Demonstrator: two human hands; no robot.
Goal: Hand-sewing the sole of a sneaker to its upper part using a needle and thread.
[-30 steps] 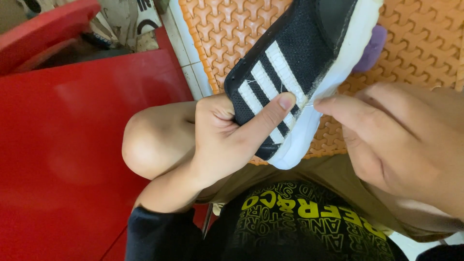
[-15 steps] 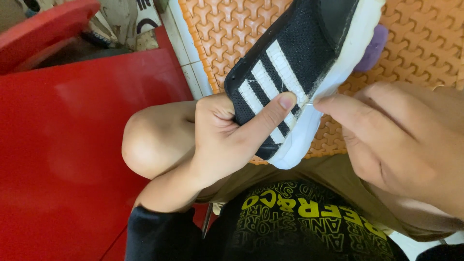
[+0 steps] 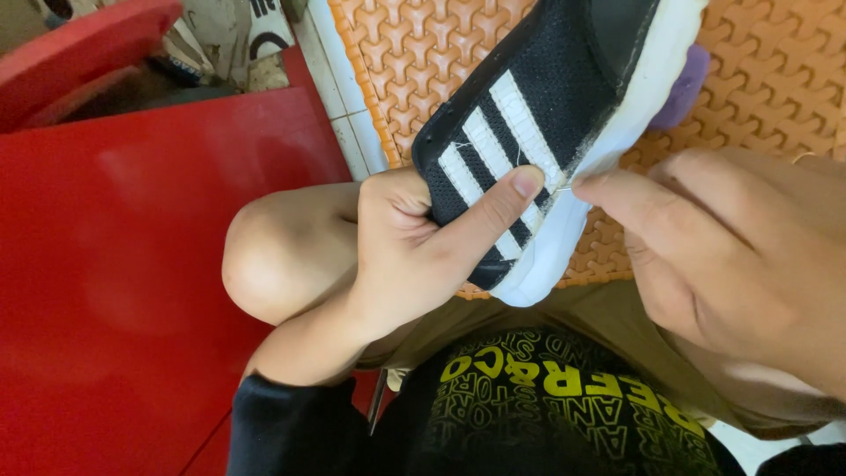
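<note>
Black sneaker (image 3: pixel 546 115); white stripes, white sole

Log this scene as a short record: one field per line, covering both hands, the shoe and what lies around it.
left hand: grips the heel end of the shoe, thumb pressed across its stripes
right hand: fingertips pinched at the edge where upper meets sole
shoe: black mesh, white stripes, white sole, held on its side
thread: a thin pale strand seems to show by the right fingertips
under shoe: orange patterned mat
left side: red surface
</note>
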